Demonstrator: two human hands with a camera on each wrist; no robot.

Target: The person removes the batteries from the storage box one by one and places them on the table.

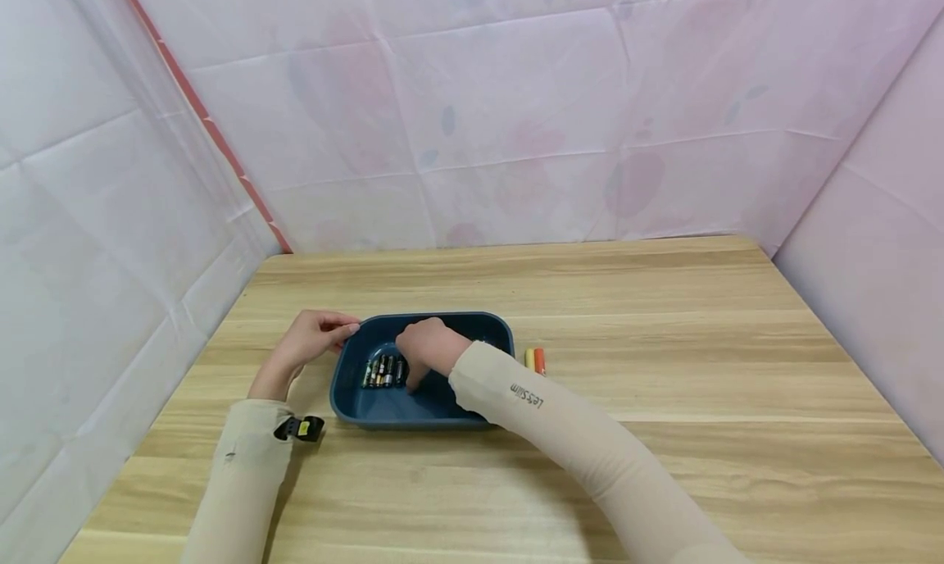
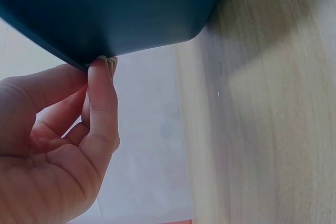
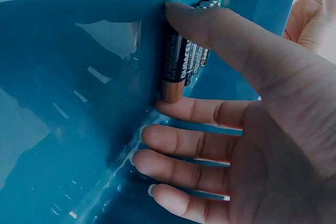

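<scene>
Batteries lie in a row inside the blue tray on the tabletop.
The right hand, inside the tray, pinches the nearest battery between thumb and forefinger; the left hand pinches the tray's left rim; two markers lie just right of the tray.

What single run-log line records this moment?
left hand: pinches tray rim | right hand: inside tray, thumb and forefinger on batteries | table: two batteries beside tray
</scene>
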